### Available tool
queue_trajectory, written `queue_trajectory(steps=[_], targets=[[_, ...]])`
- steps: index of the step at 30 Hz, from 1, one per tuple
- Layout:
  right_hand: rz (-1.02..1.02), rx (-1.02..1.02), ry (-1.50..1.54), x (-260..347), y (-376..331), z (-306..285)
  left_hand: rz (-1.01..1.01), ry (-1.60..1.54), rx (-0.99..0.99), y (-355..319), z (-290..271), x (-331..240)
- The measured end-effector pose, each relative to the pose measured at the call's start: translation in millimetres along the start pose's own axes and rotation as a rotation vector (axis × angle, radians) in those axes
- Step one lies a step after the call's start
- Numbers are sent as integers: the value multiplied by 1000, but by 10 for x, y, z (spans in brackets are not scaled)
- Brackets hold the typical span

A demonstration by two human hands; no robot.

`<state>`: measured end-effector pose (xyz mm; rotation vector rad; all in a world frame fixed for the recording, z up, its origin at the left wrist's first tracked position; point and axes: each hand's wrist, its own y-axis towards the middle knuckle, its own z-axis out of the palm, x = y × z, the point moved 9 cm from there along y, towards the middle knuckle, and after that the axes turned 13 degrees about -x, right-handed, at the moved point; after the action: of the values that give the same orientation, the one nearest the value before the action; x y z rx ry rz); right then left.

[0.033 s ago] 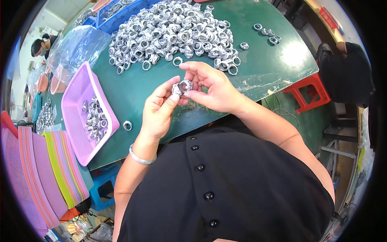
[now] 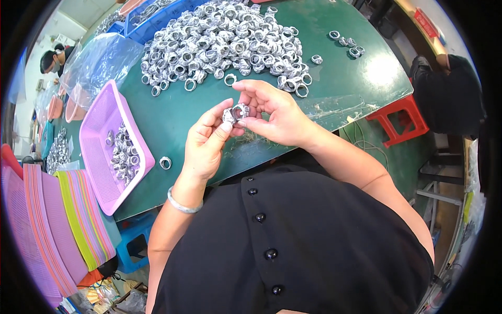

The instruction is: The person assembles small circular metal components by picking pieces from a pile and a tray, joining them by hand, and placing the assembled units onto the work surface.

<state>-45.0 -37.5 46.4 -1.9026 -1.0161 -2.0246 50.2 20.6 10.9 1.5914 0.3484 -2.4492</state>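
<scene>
My left hand (image 2: 205, 140), with a pale bangle (image 2: 184, 202) at its wrist, pinches a small silvery metal ring (image 2: 228, 116) between thumb and fingers. Close against it, my right hand (image 2: 281, 116) grips another silvery ring (image 2: 241, 111) by its edge, with the opening showing. Both rings are held over the near edge of the green table (image 2: 334, 70); whether they touch, I cannot tell. A large heap of similar rings (image 2: 225, 44) lies just beyond my hands, and a loose ring (image 2: 230, 79) sits at its near side.
Left of my hands, a tilted purple basket (image 2: 97, 137) holds several rings, with a single ring (image 2: 165, 163) beside it. Blue crates (image 2: 149, 25) and a clear plastic bag (image 2: 102, 60) stand behind. Stacked baskets (image 2: 57, 220), a red stool (image 2: 400, 119) and two people are around the table.
</scene>
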Motion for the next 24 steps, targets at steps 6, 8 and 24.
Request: queue_trajectory(steps=[6,8,24], targets=[[201,-12,315,-109,18,11,-48,-109,-9,-10,-7,-18],[369,-31,479,-200,-6,-6,-59,-156,-5,-10,-15,-29],[666,-17,882,-381,-88,54,-278,-409,74,-1,22,85]])
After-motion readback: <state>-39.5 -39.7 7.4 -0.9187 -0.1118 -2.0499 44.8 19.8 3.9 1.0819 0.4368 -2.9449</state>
